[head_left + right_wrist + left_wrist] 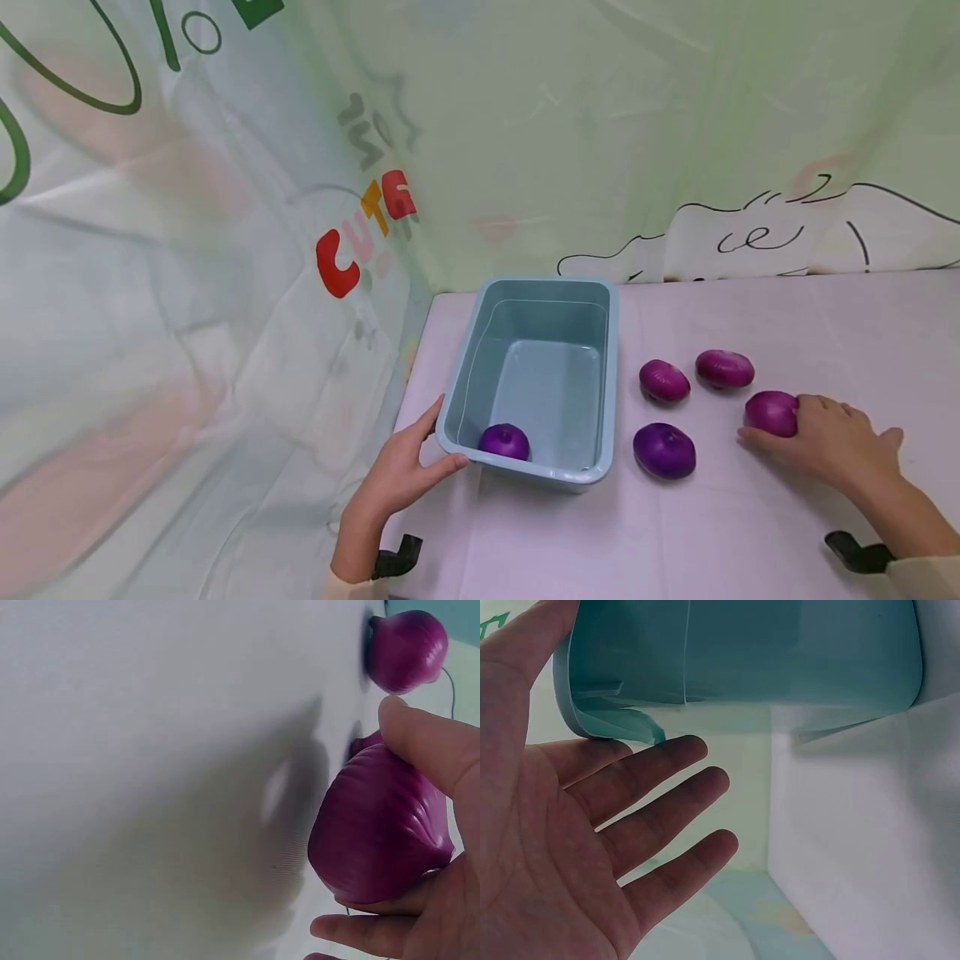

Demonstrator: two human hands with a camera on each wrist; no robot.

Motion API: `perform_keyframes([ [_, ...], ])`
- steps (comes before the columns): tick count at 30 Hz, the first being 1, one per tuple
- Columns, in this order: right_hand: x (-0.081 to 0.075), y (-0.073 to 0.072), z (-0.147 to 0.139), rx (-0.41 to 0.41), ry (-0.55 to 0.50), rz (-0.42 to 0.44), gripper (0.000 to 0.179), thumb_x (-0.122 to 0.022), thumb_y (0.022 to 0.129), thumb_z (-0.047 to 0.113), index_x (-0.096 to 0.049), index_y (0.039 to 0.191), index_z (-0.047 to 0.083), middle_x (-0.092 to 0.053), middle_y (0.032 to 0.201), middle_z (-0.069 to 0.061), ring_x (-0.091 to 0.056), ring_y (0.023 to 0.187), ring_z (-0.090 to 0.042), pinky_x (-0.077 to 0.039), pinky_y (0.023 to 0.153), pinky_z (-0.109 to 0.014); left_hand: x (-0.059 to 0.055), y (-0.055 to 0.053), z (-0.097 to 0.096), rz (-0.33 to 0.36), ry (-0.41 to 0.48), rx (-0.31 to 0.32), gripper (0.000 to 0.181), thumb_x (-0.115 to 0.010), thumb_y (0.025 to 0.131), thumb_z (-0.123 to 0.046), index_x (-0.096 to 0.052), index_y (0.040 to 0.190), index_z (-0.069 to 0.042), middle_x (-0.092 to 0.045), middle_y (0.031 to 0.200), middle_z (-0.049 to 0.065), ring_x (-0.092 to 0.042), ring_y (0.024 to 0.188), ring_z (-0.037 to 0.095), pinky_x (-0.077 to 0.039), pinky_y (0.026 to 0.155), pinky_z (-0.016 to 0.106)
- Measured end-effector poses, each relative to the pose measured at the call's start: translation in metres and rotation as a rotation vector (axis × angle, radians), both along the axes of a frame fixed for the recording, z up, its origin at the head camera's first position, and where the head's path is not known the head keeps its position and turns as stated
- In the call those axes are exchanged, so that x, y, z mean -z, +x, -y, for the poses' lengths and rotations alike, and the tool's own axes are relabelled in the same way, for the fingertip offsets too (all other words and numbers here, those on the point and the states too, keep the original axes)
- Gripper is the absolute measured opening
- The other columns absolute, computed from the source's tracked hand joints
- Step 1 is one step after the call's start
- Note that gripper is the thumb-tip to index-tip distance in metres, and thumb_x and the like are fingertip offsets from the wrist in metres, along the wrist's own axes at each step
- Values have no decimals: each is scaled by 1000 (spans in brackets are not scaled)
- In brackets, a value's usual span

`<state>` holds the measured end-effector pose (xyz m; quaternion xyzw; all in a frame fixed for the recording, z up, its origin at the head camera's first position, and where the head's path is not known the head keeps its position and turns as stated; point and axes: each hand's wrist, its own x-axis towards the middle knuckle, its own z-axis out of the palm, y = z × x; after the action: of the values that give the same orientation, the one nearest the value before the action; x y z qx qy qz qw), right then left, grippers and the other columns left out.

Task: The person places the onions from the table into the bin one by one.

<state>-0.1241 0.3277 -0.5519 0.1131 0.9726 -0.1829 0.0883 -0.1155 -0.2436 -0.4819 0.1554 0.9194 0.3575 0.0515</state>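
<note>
Three onions [664,451] dotted the bench [570,550]; spread left hand [401,475] touched a tub [551,375]; right hand [840,437] gripped another onion [769,413]; sheeting [525,125] rose behind.

Tub [555,383] shared by head view, from above, mid-frame, and left-wrist view, close, frame top; onion [375,825] close, right-wrist view's right

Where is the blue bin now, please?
In the head view, the blue bin stands near the middle, with the left hand at its near left corner and a dark purple onion to its right.
</note>
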Motion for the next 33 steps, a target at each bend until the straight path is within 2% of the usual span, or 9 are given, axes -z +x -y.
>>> perform_keyframes([
  [3,-5,1,0,-5,-24,-15,123,-67,76,85,-41,122,-26,-46,111,-45,-39,101,-64,-22,86,-89,0,1,0,3,5,-5,97,-75,86,-67,-28,165,-37,-48,153,-16,-56,132,16,-51,98,57],
  [5,-11,1,1,-23,-50,-41,119,-66,79,83,-42,124,-25,-50,110,-44,-45,96,-61,-29,79,-83,0,1,0,5,1,-8,97,-74,85,-68,-28,165,-37,-49,153,-16,-55,132,17,-51,98,57],
  [10,-37,-2,10,-113,-137,-97,109,-66,88,73,-42,130,-25,-54,115,-45,-56,93,-56,-46,65,-64,-1,2,0,7,-6,-7,97,-74,86,-68,-28,165,-37,-49,153,-16,-55,132,16,-51,98,56],
  [13,-55,-7,19,-150,-199,-106,107,-65,92,68,-38,136,-26,-51,120,-47,-57,97,-58,-52,65,-61,-2,1,0,5,3,0,96,-75,86,-67,-28,165,-36,-49,153,-16,-55,132,16,-50,100,56],
  [19,-89,-17,41,-178,-295,-59,111,-59,97,66,-25,145,-28,-44,130,-50,-52,109,-61,-53,74,-64,-4,0,0,-4,12,24,96,-76,87,-64,-28,165,-34,-48,154,-16,-54,134,15,-50,100,54],
  [23,-108,-25,59,-202,-332,-74,108,-60,96,65,-27,146,-25,-49,130,-46,-55,109,-57,-55,74,-61,-1,-1,0,-6,8,29,95,-75,88,-64,-28,165,-35,-48,154,-15,-54,134,15,-50,101,54],
  [27,-122,-33,78,-216,-381,-98,105,-63,95,64,-31,148,-21,-52,130,-41,-55,111,-54,-55,80,-62,0,-1,1,-15,7,33,94,-73,89,-65,-28,165,-34,-49,154,-12,-55,133,18,-51,99,56],
  [33,-140,-43,103,-273,-406,-92,107,-62,96,64,-25,153,-18,-47,139,-41,-52,119,-57,-54,85,-64,-2,-1,1,-13,3,22,95,-75,87,-65,-29,165,-36,-50,152,-16,-54,133,14,-50,101,54],
])
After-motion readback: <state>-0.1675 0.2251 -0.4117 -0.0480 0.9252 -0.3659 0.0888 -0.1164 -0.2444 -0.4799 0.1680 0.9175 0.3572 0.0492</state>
